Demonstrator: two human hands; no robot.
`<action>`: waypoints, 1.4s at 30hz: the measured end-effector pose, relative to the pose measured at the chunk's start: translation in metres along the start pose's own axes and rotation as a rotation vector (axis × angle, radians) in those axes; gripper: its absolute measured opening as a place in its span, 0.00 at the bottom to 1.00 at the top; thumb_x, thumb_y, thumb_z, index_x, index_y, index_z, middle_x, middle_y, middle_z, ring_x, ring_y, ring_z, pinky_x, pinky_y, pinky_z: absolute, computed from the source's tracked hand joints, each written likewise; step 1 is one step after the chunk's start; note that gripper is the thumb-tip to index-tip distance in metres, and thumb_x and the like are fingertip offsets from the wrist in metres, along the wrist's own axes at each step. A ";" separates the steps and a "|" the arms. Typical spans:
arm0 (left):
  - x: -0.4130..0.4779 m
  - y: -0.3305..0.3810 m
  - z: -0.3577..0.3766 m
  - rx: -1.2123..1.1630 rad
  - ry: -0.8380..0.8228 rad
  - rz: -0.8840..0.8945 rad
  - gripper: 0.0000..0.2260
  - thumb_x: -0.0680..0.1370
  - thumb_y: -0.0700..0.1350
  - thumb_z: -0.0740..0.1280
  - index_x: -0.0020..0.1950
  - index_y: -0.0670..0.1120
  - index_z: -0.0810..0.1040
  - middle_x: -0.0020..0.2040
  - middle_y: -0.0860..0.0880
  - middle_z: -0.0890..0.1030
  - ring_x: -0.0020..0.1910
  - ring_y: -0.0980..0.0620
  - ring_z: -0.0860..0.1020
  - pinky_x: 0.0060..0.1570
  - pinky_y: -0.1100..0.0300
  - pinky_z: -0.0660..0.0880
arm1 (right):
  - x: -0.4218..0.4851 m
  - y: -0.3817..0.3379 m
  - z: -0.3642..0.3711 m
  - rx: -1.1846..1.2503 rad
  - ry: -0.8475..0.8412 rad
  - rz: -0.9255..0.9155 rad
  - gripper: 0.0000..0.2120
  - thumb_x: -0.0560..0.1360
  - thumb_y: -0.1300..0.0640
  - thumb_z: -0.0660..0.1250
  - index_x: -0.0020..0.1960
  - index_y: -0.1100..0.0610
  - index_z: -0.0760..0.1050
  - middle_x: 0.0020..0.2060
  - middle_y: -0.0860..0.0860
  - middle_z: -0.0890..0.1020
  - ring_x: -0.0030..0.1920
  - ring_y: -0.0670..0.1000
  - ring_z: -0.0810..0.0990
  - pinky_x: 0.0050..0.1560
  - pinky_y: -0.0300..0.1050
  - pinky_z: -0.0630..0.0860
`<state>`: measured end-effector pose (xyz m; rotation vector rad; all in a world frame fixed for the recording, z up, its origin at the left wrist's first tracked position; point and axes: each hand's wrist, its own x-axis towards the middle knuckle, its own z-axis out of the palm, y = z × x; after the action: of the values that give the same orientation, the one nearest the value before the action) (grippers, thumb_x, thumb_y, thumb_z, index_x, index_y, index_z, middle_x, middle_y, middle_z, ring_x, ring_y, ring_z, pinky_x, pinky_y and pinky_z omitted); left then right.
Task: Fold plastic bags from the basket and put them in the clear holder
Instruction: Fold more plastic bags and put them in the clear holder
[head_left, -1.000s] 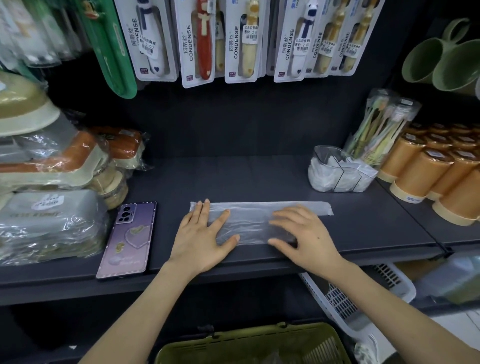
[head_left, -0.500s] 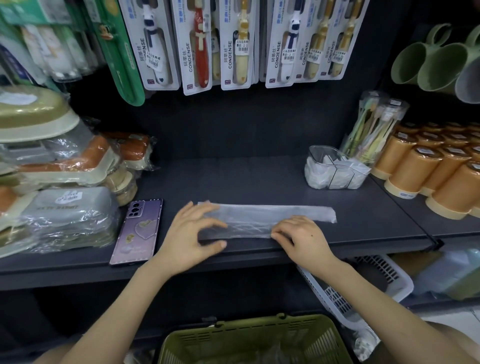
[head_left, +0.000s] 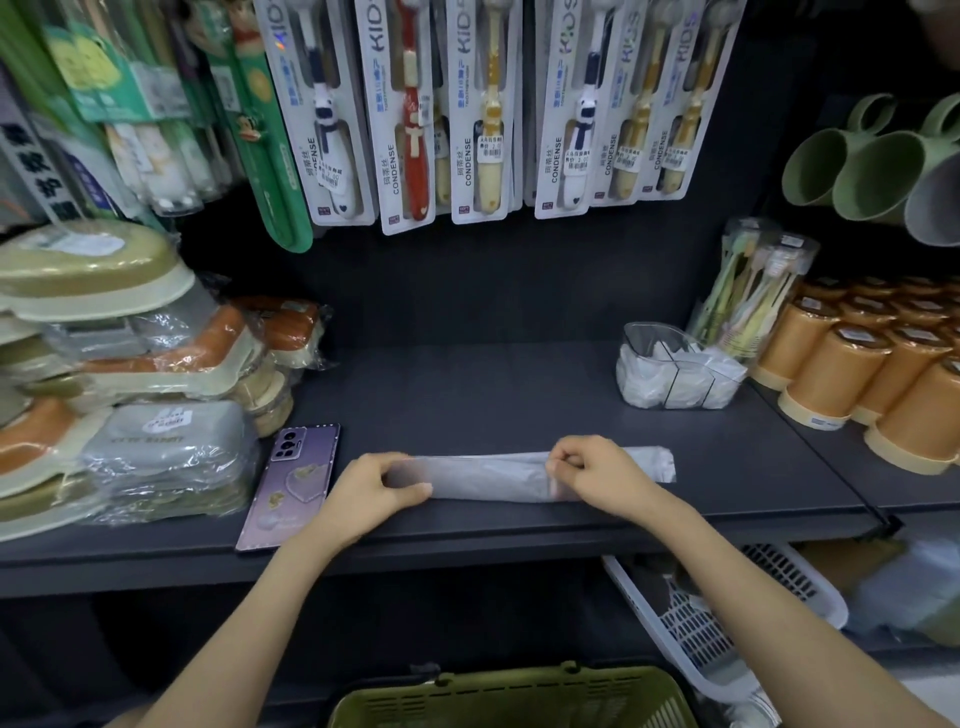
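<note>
A translucent plastic bag, folded into a long narrow strip, lies across the front of the dark shelf. My left hand pinches its left end between thumb and fingers. My right hand pinches the strip's near edge right of its middle, and the right tail sticks out past that hand. The clear holder, with white folded bags inside, stands at the back right of the shelf. Below the shelf, at the bottom of the view, is the olive green basket.
A purple phone lies left of the bag. Stacked wrapped boxes fill the shelf's left side, orange cups the right. Packed toothbrushes hang above. A white basket sits on the lower right shelf.
Both hands went from lying flat on the bag to pinching it. The strip is now folded narrower along its length.
</note>
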<state>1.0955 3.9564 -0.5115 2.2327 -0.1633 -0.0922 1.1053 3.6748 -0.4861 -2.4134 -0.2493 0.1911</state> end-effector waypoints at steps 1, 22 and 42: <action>0.001 -0.001 -0.001 -0.042 -0.008 -0.038 0.10 0.71 0.51 0.74 0.50 0.50 0.83 0.46 0.56 0.84 0.48 0.59 0.80 0.48 0.64 0.72 | 0.004 0.000 -0.001 -0.001 -0.013 0.016 0.13 0.77 0.60 0.62 0.36 0.49 0.74 0.29 0.40 0.78 0.34 0.39 0.75 0.42 0.38 0.70; 0.008 -0.002 0.022 -0.193 0.273 -0.046 0.24 0.75 0.56 0.61 0.32 0.37 0.65 0.30 0.43 0.66 0.32 0.52 0.65 0.36 0.55 0.59 | 0.022 0.006 -0.015 0.057 -0.025 0.005 0.06 0.72 0.56 0.73 0.36 0.50 0.82 0.36 0.42 0.85 0.43 0.46 0.83 0.53 0.51 0.79; 0.013 0.006 0.024 0.026 0.504 -0.186 0.11 0.76 0.50 0.70 0.53 0.45 0.78 0.33 0.50 0.77 0.35 0.49 0.77 0.35 0.57 0.68 | 0.046 0.011 0.000 -0.158 -0.009 0.054 0.09 0.76 0.47 0.68 0.43 0.51 0.81 0.44 0.44 0.84 0.49 0.45 0.80 0.53 0.43 0.75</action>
<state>1.1048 3.9325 -0.5219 2.2189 0.3183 0.3725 1.1515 3.6776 -0.4969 -2.5784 -0.2104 0.2135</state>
